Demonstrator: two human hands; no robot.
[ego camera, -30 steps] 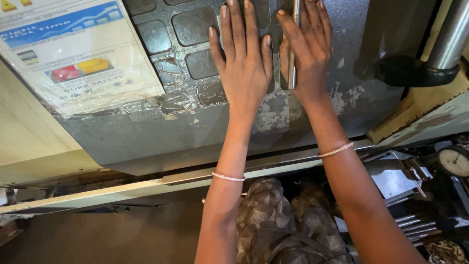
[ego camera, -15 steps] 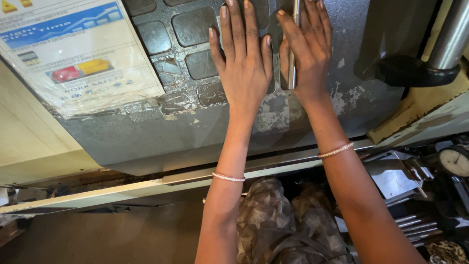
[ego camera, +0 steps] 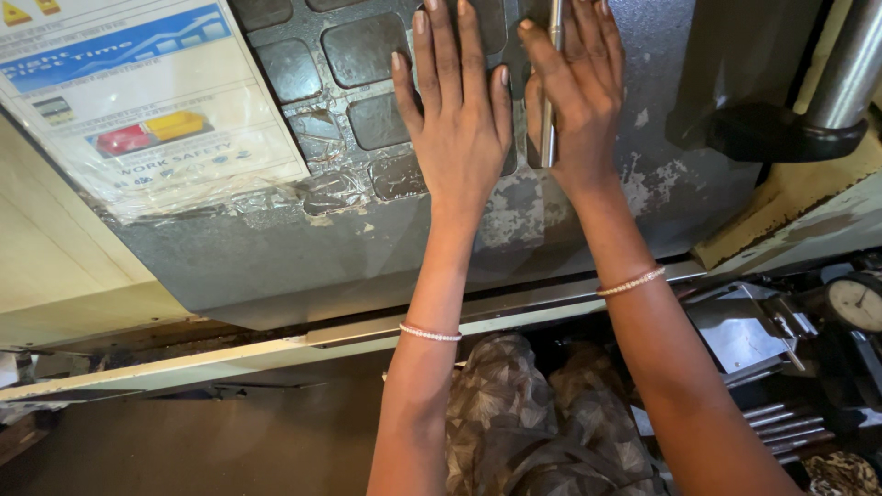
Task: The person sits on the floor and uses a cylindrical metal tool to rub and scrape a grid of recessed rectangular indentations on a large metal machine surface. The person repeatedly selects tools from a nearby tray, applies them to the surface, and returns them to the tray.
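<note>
My left hand [ego camera: 457, 119] lies flat, fingers spread a little, on the dark square keys [ego camera: 363, 48] of a worn grey machine panel [ego camera: 276, 248]. It holds nothing. Just to its right, my right hand [ego camera: 583, 110] rests against the same panel. A thin shiny metal rod [ego camera: 549, 101] stands upright between its thumb and forefinger, and the thumb presses on it. The two hands almost touch. Each wrist wears a thin beaded bracelet.
A plastic-covered printed sheet [ego camera: 138, 101] is stuck to the panel's left side. A steel column in a black collar [ego camera: 790, 133] stands at upper right. Below right are a round dial gauge [ego camera: 856, 303] and metal parts [ego camera: 744, 331]. My patterned trousers [ego camera: 533, 422] show below.
</note>
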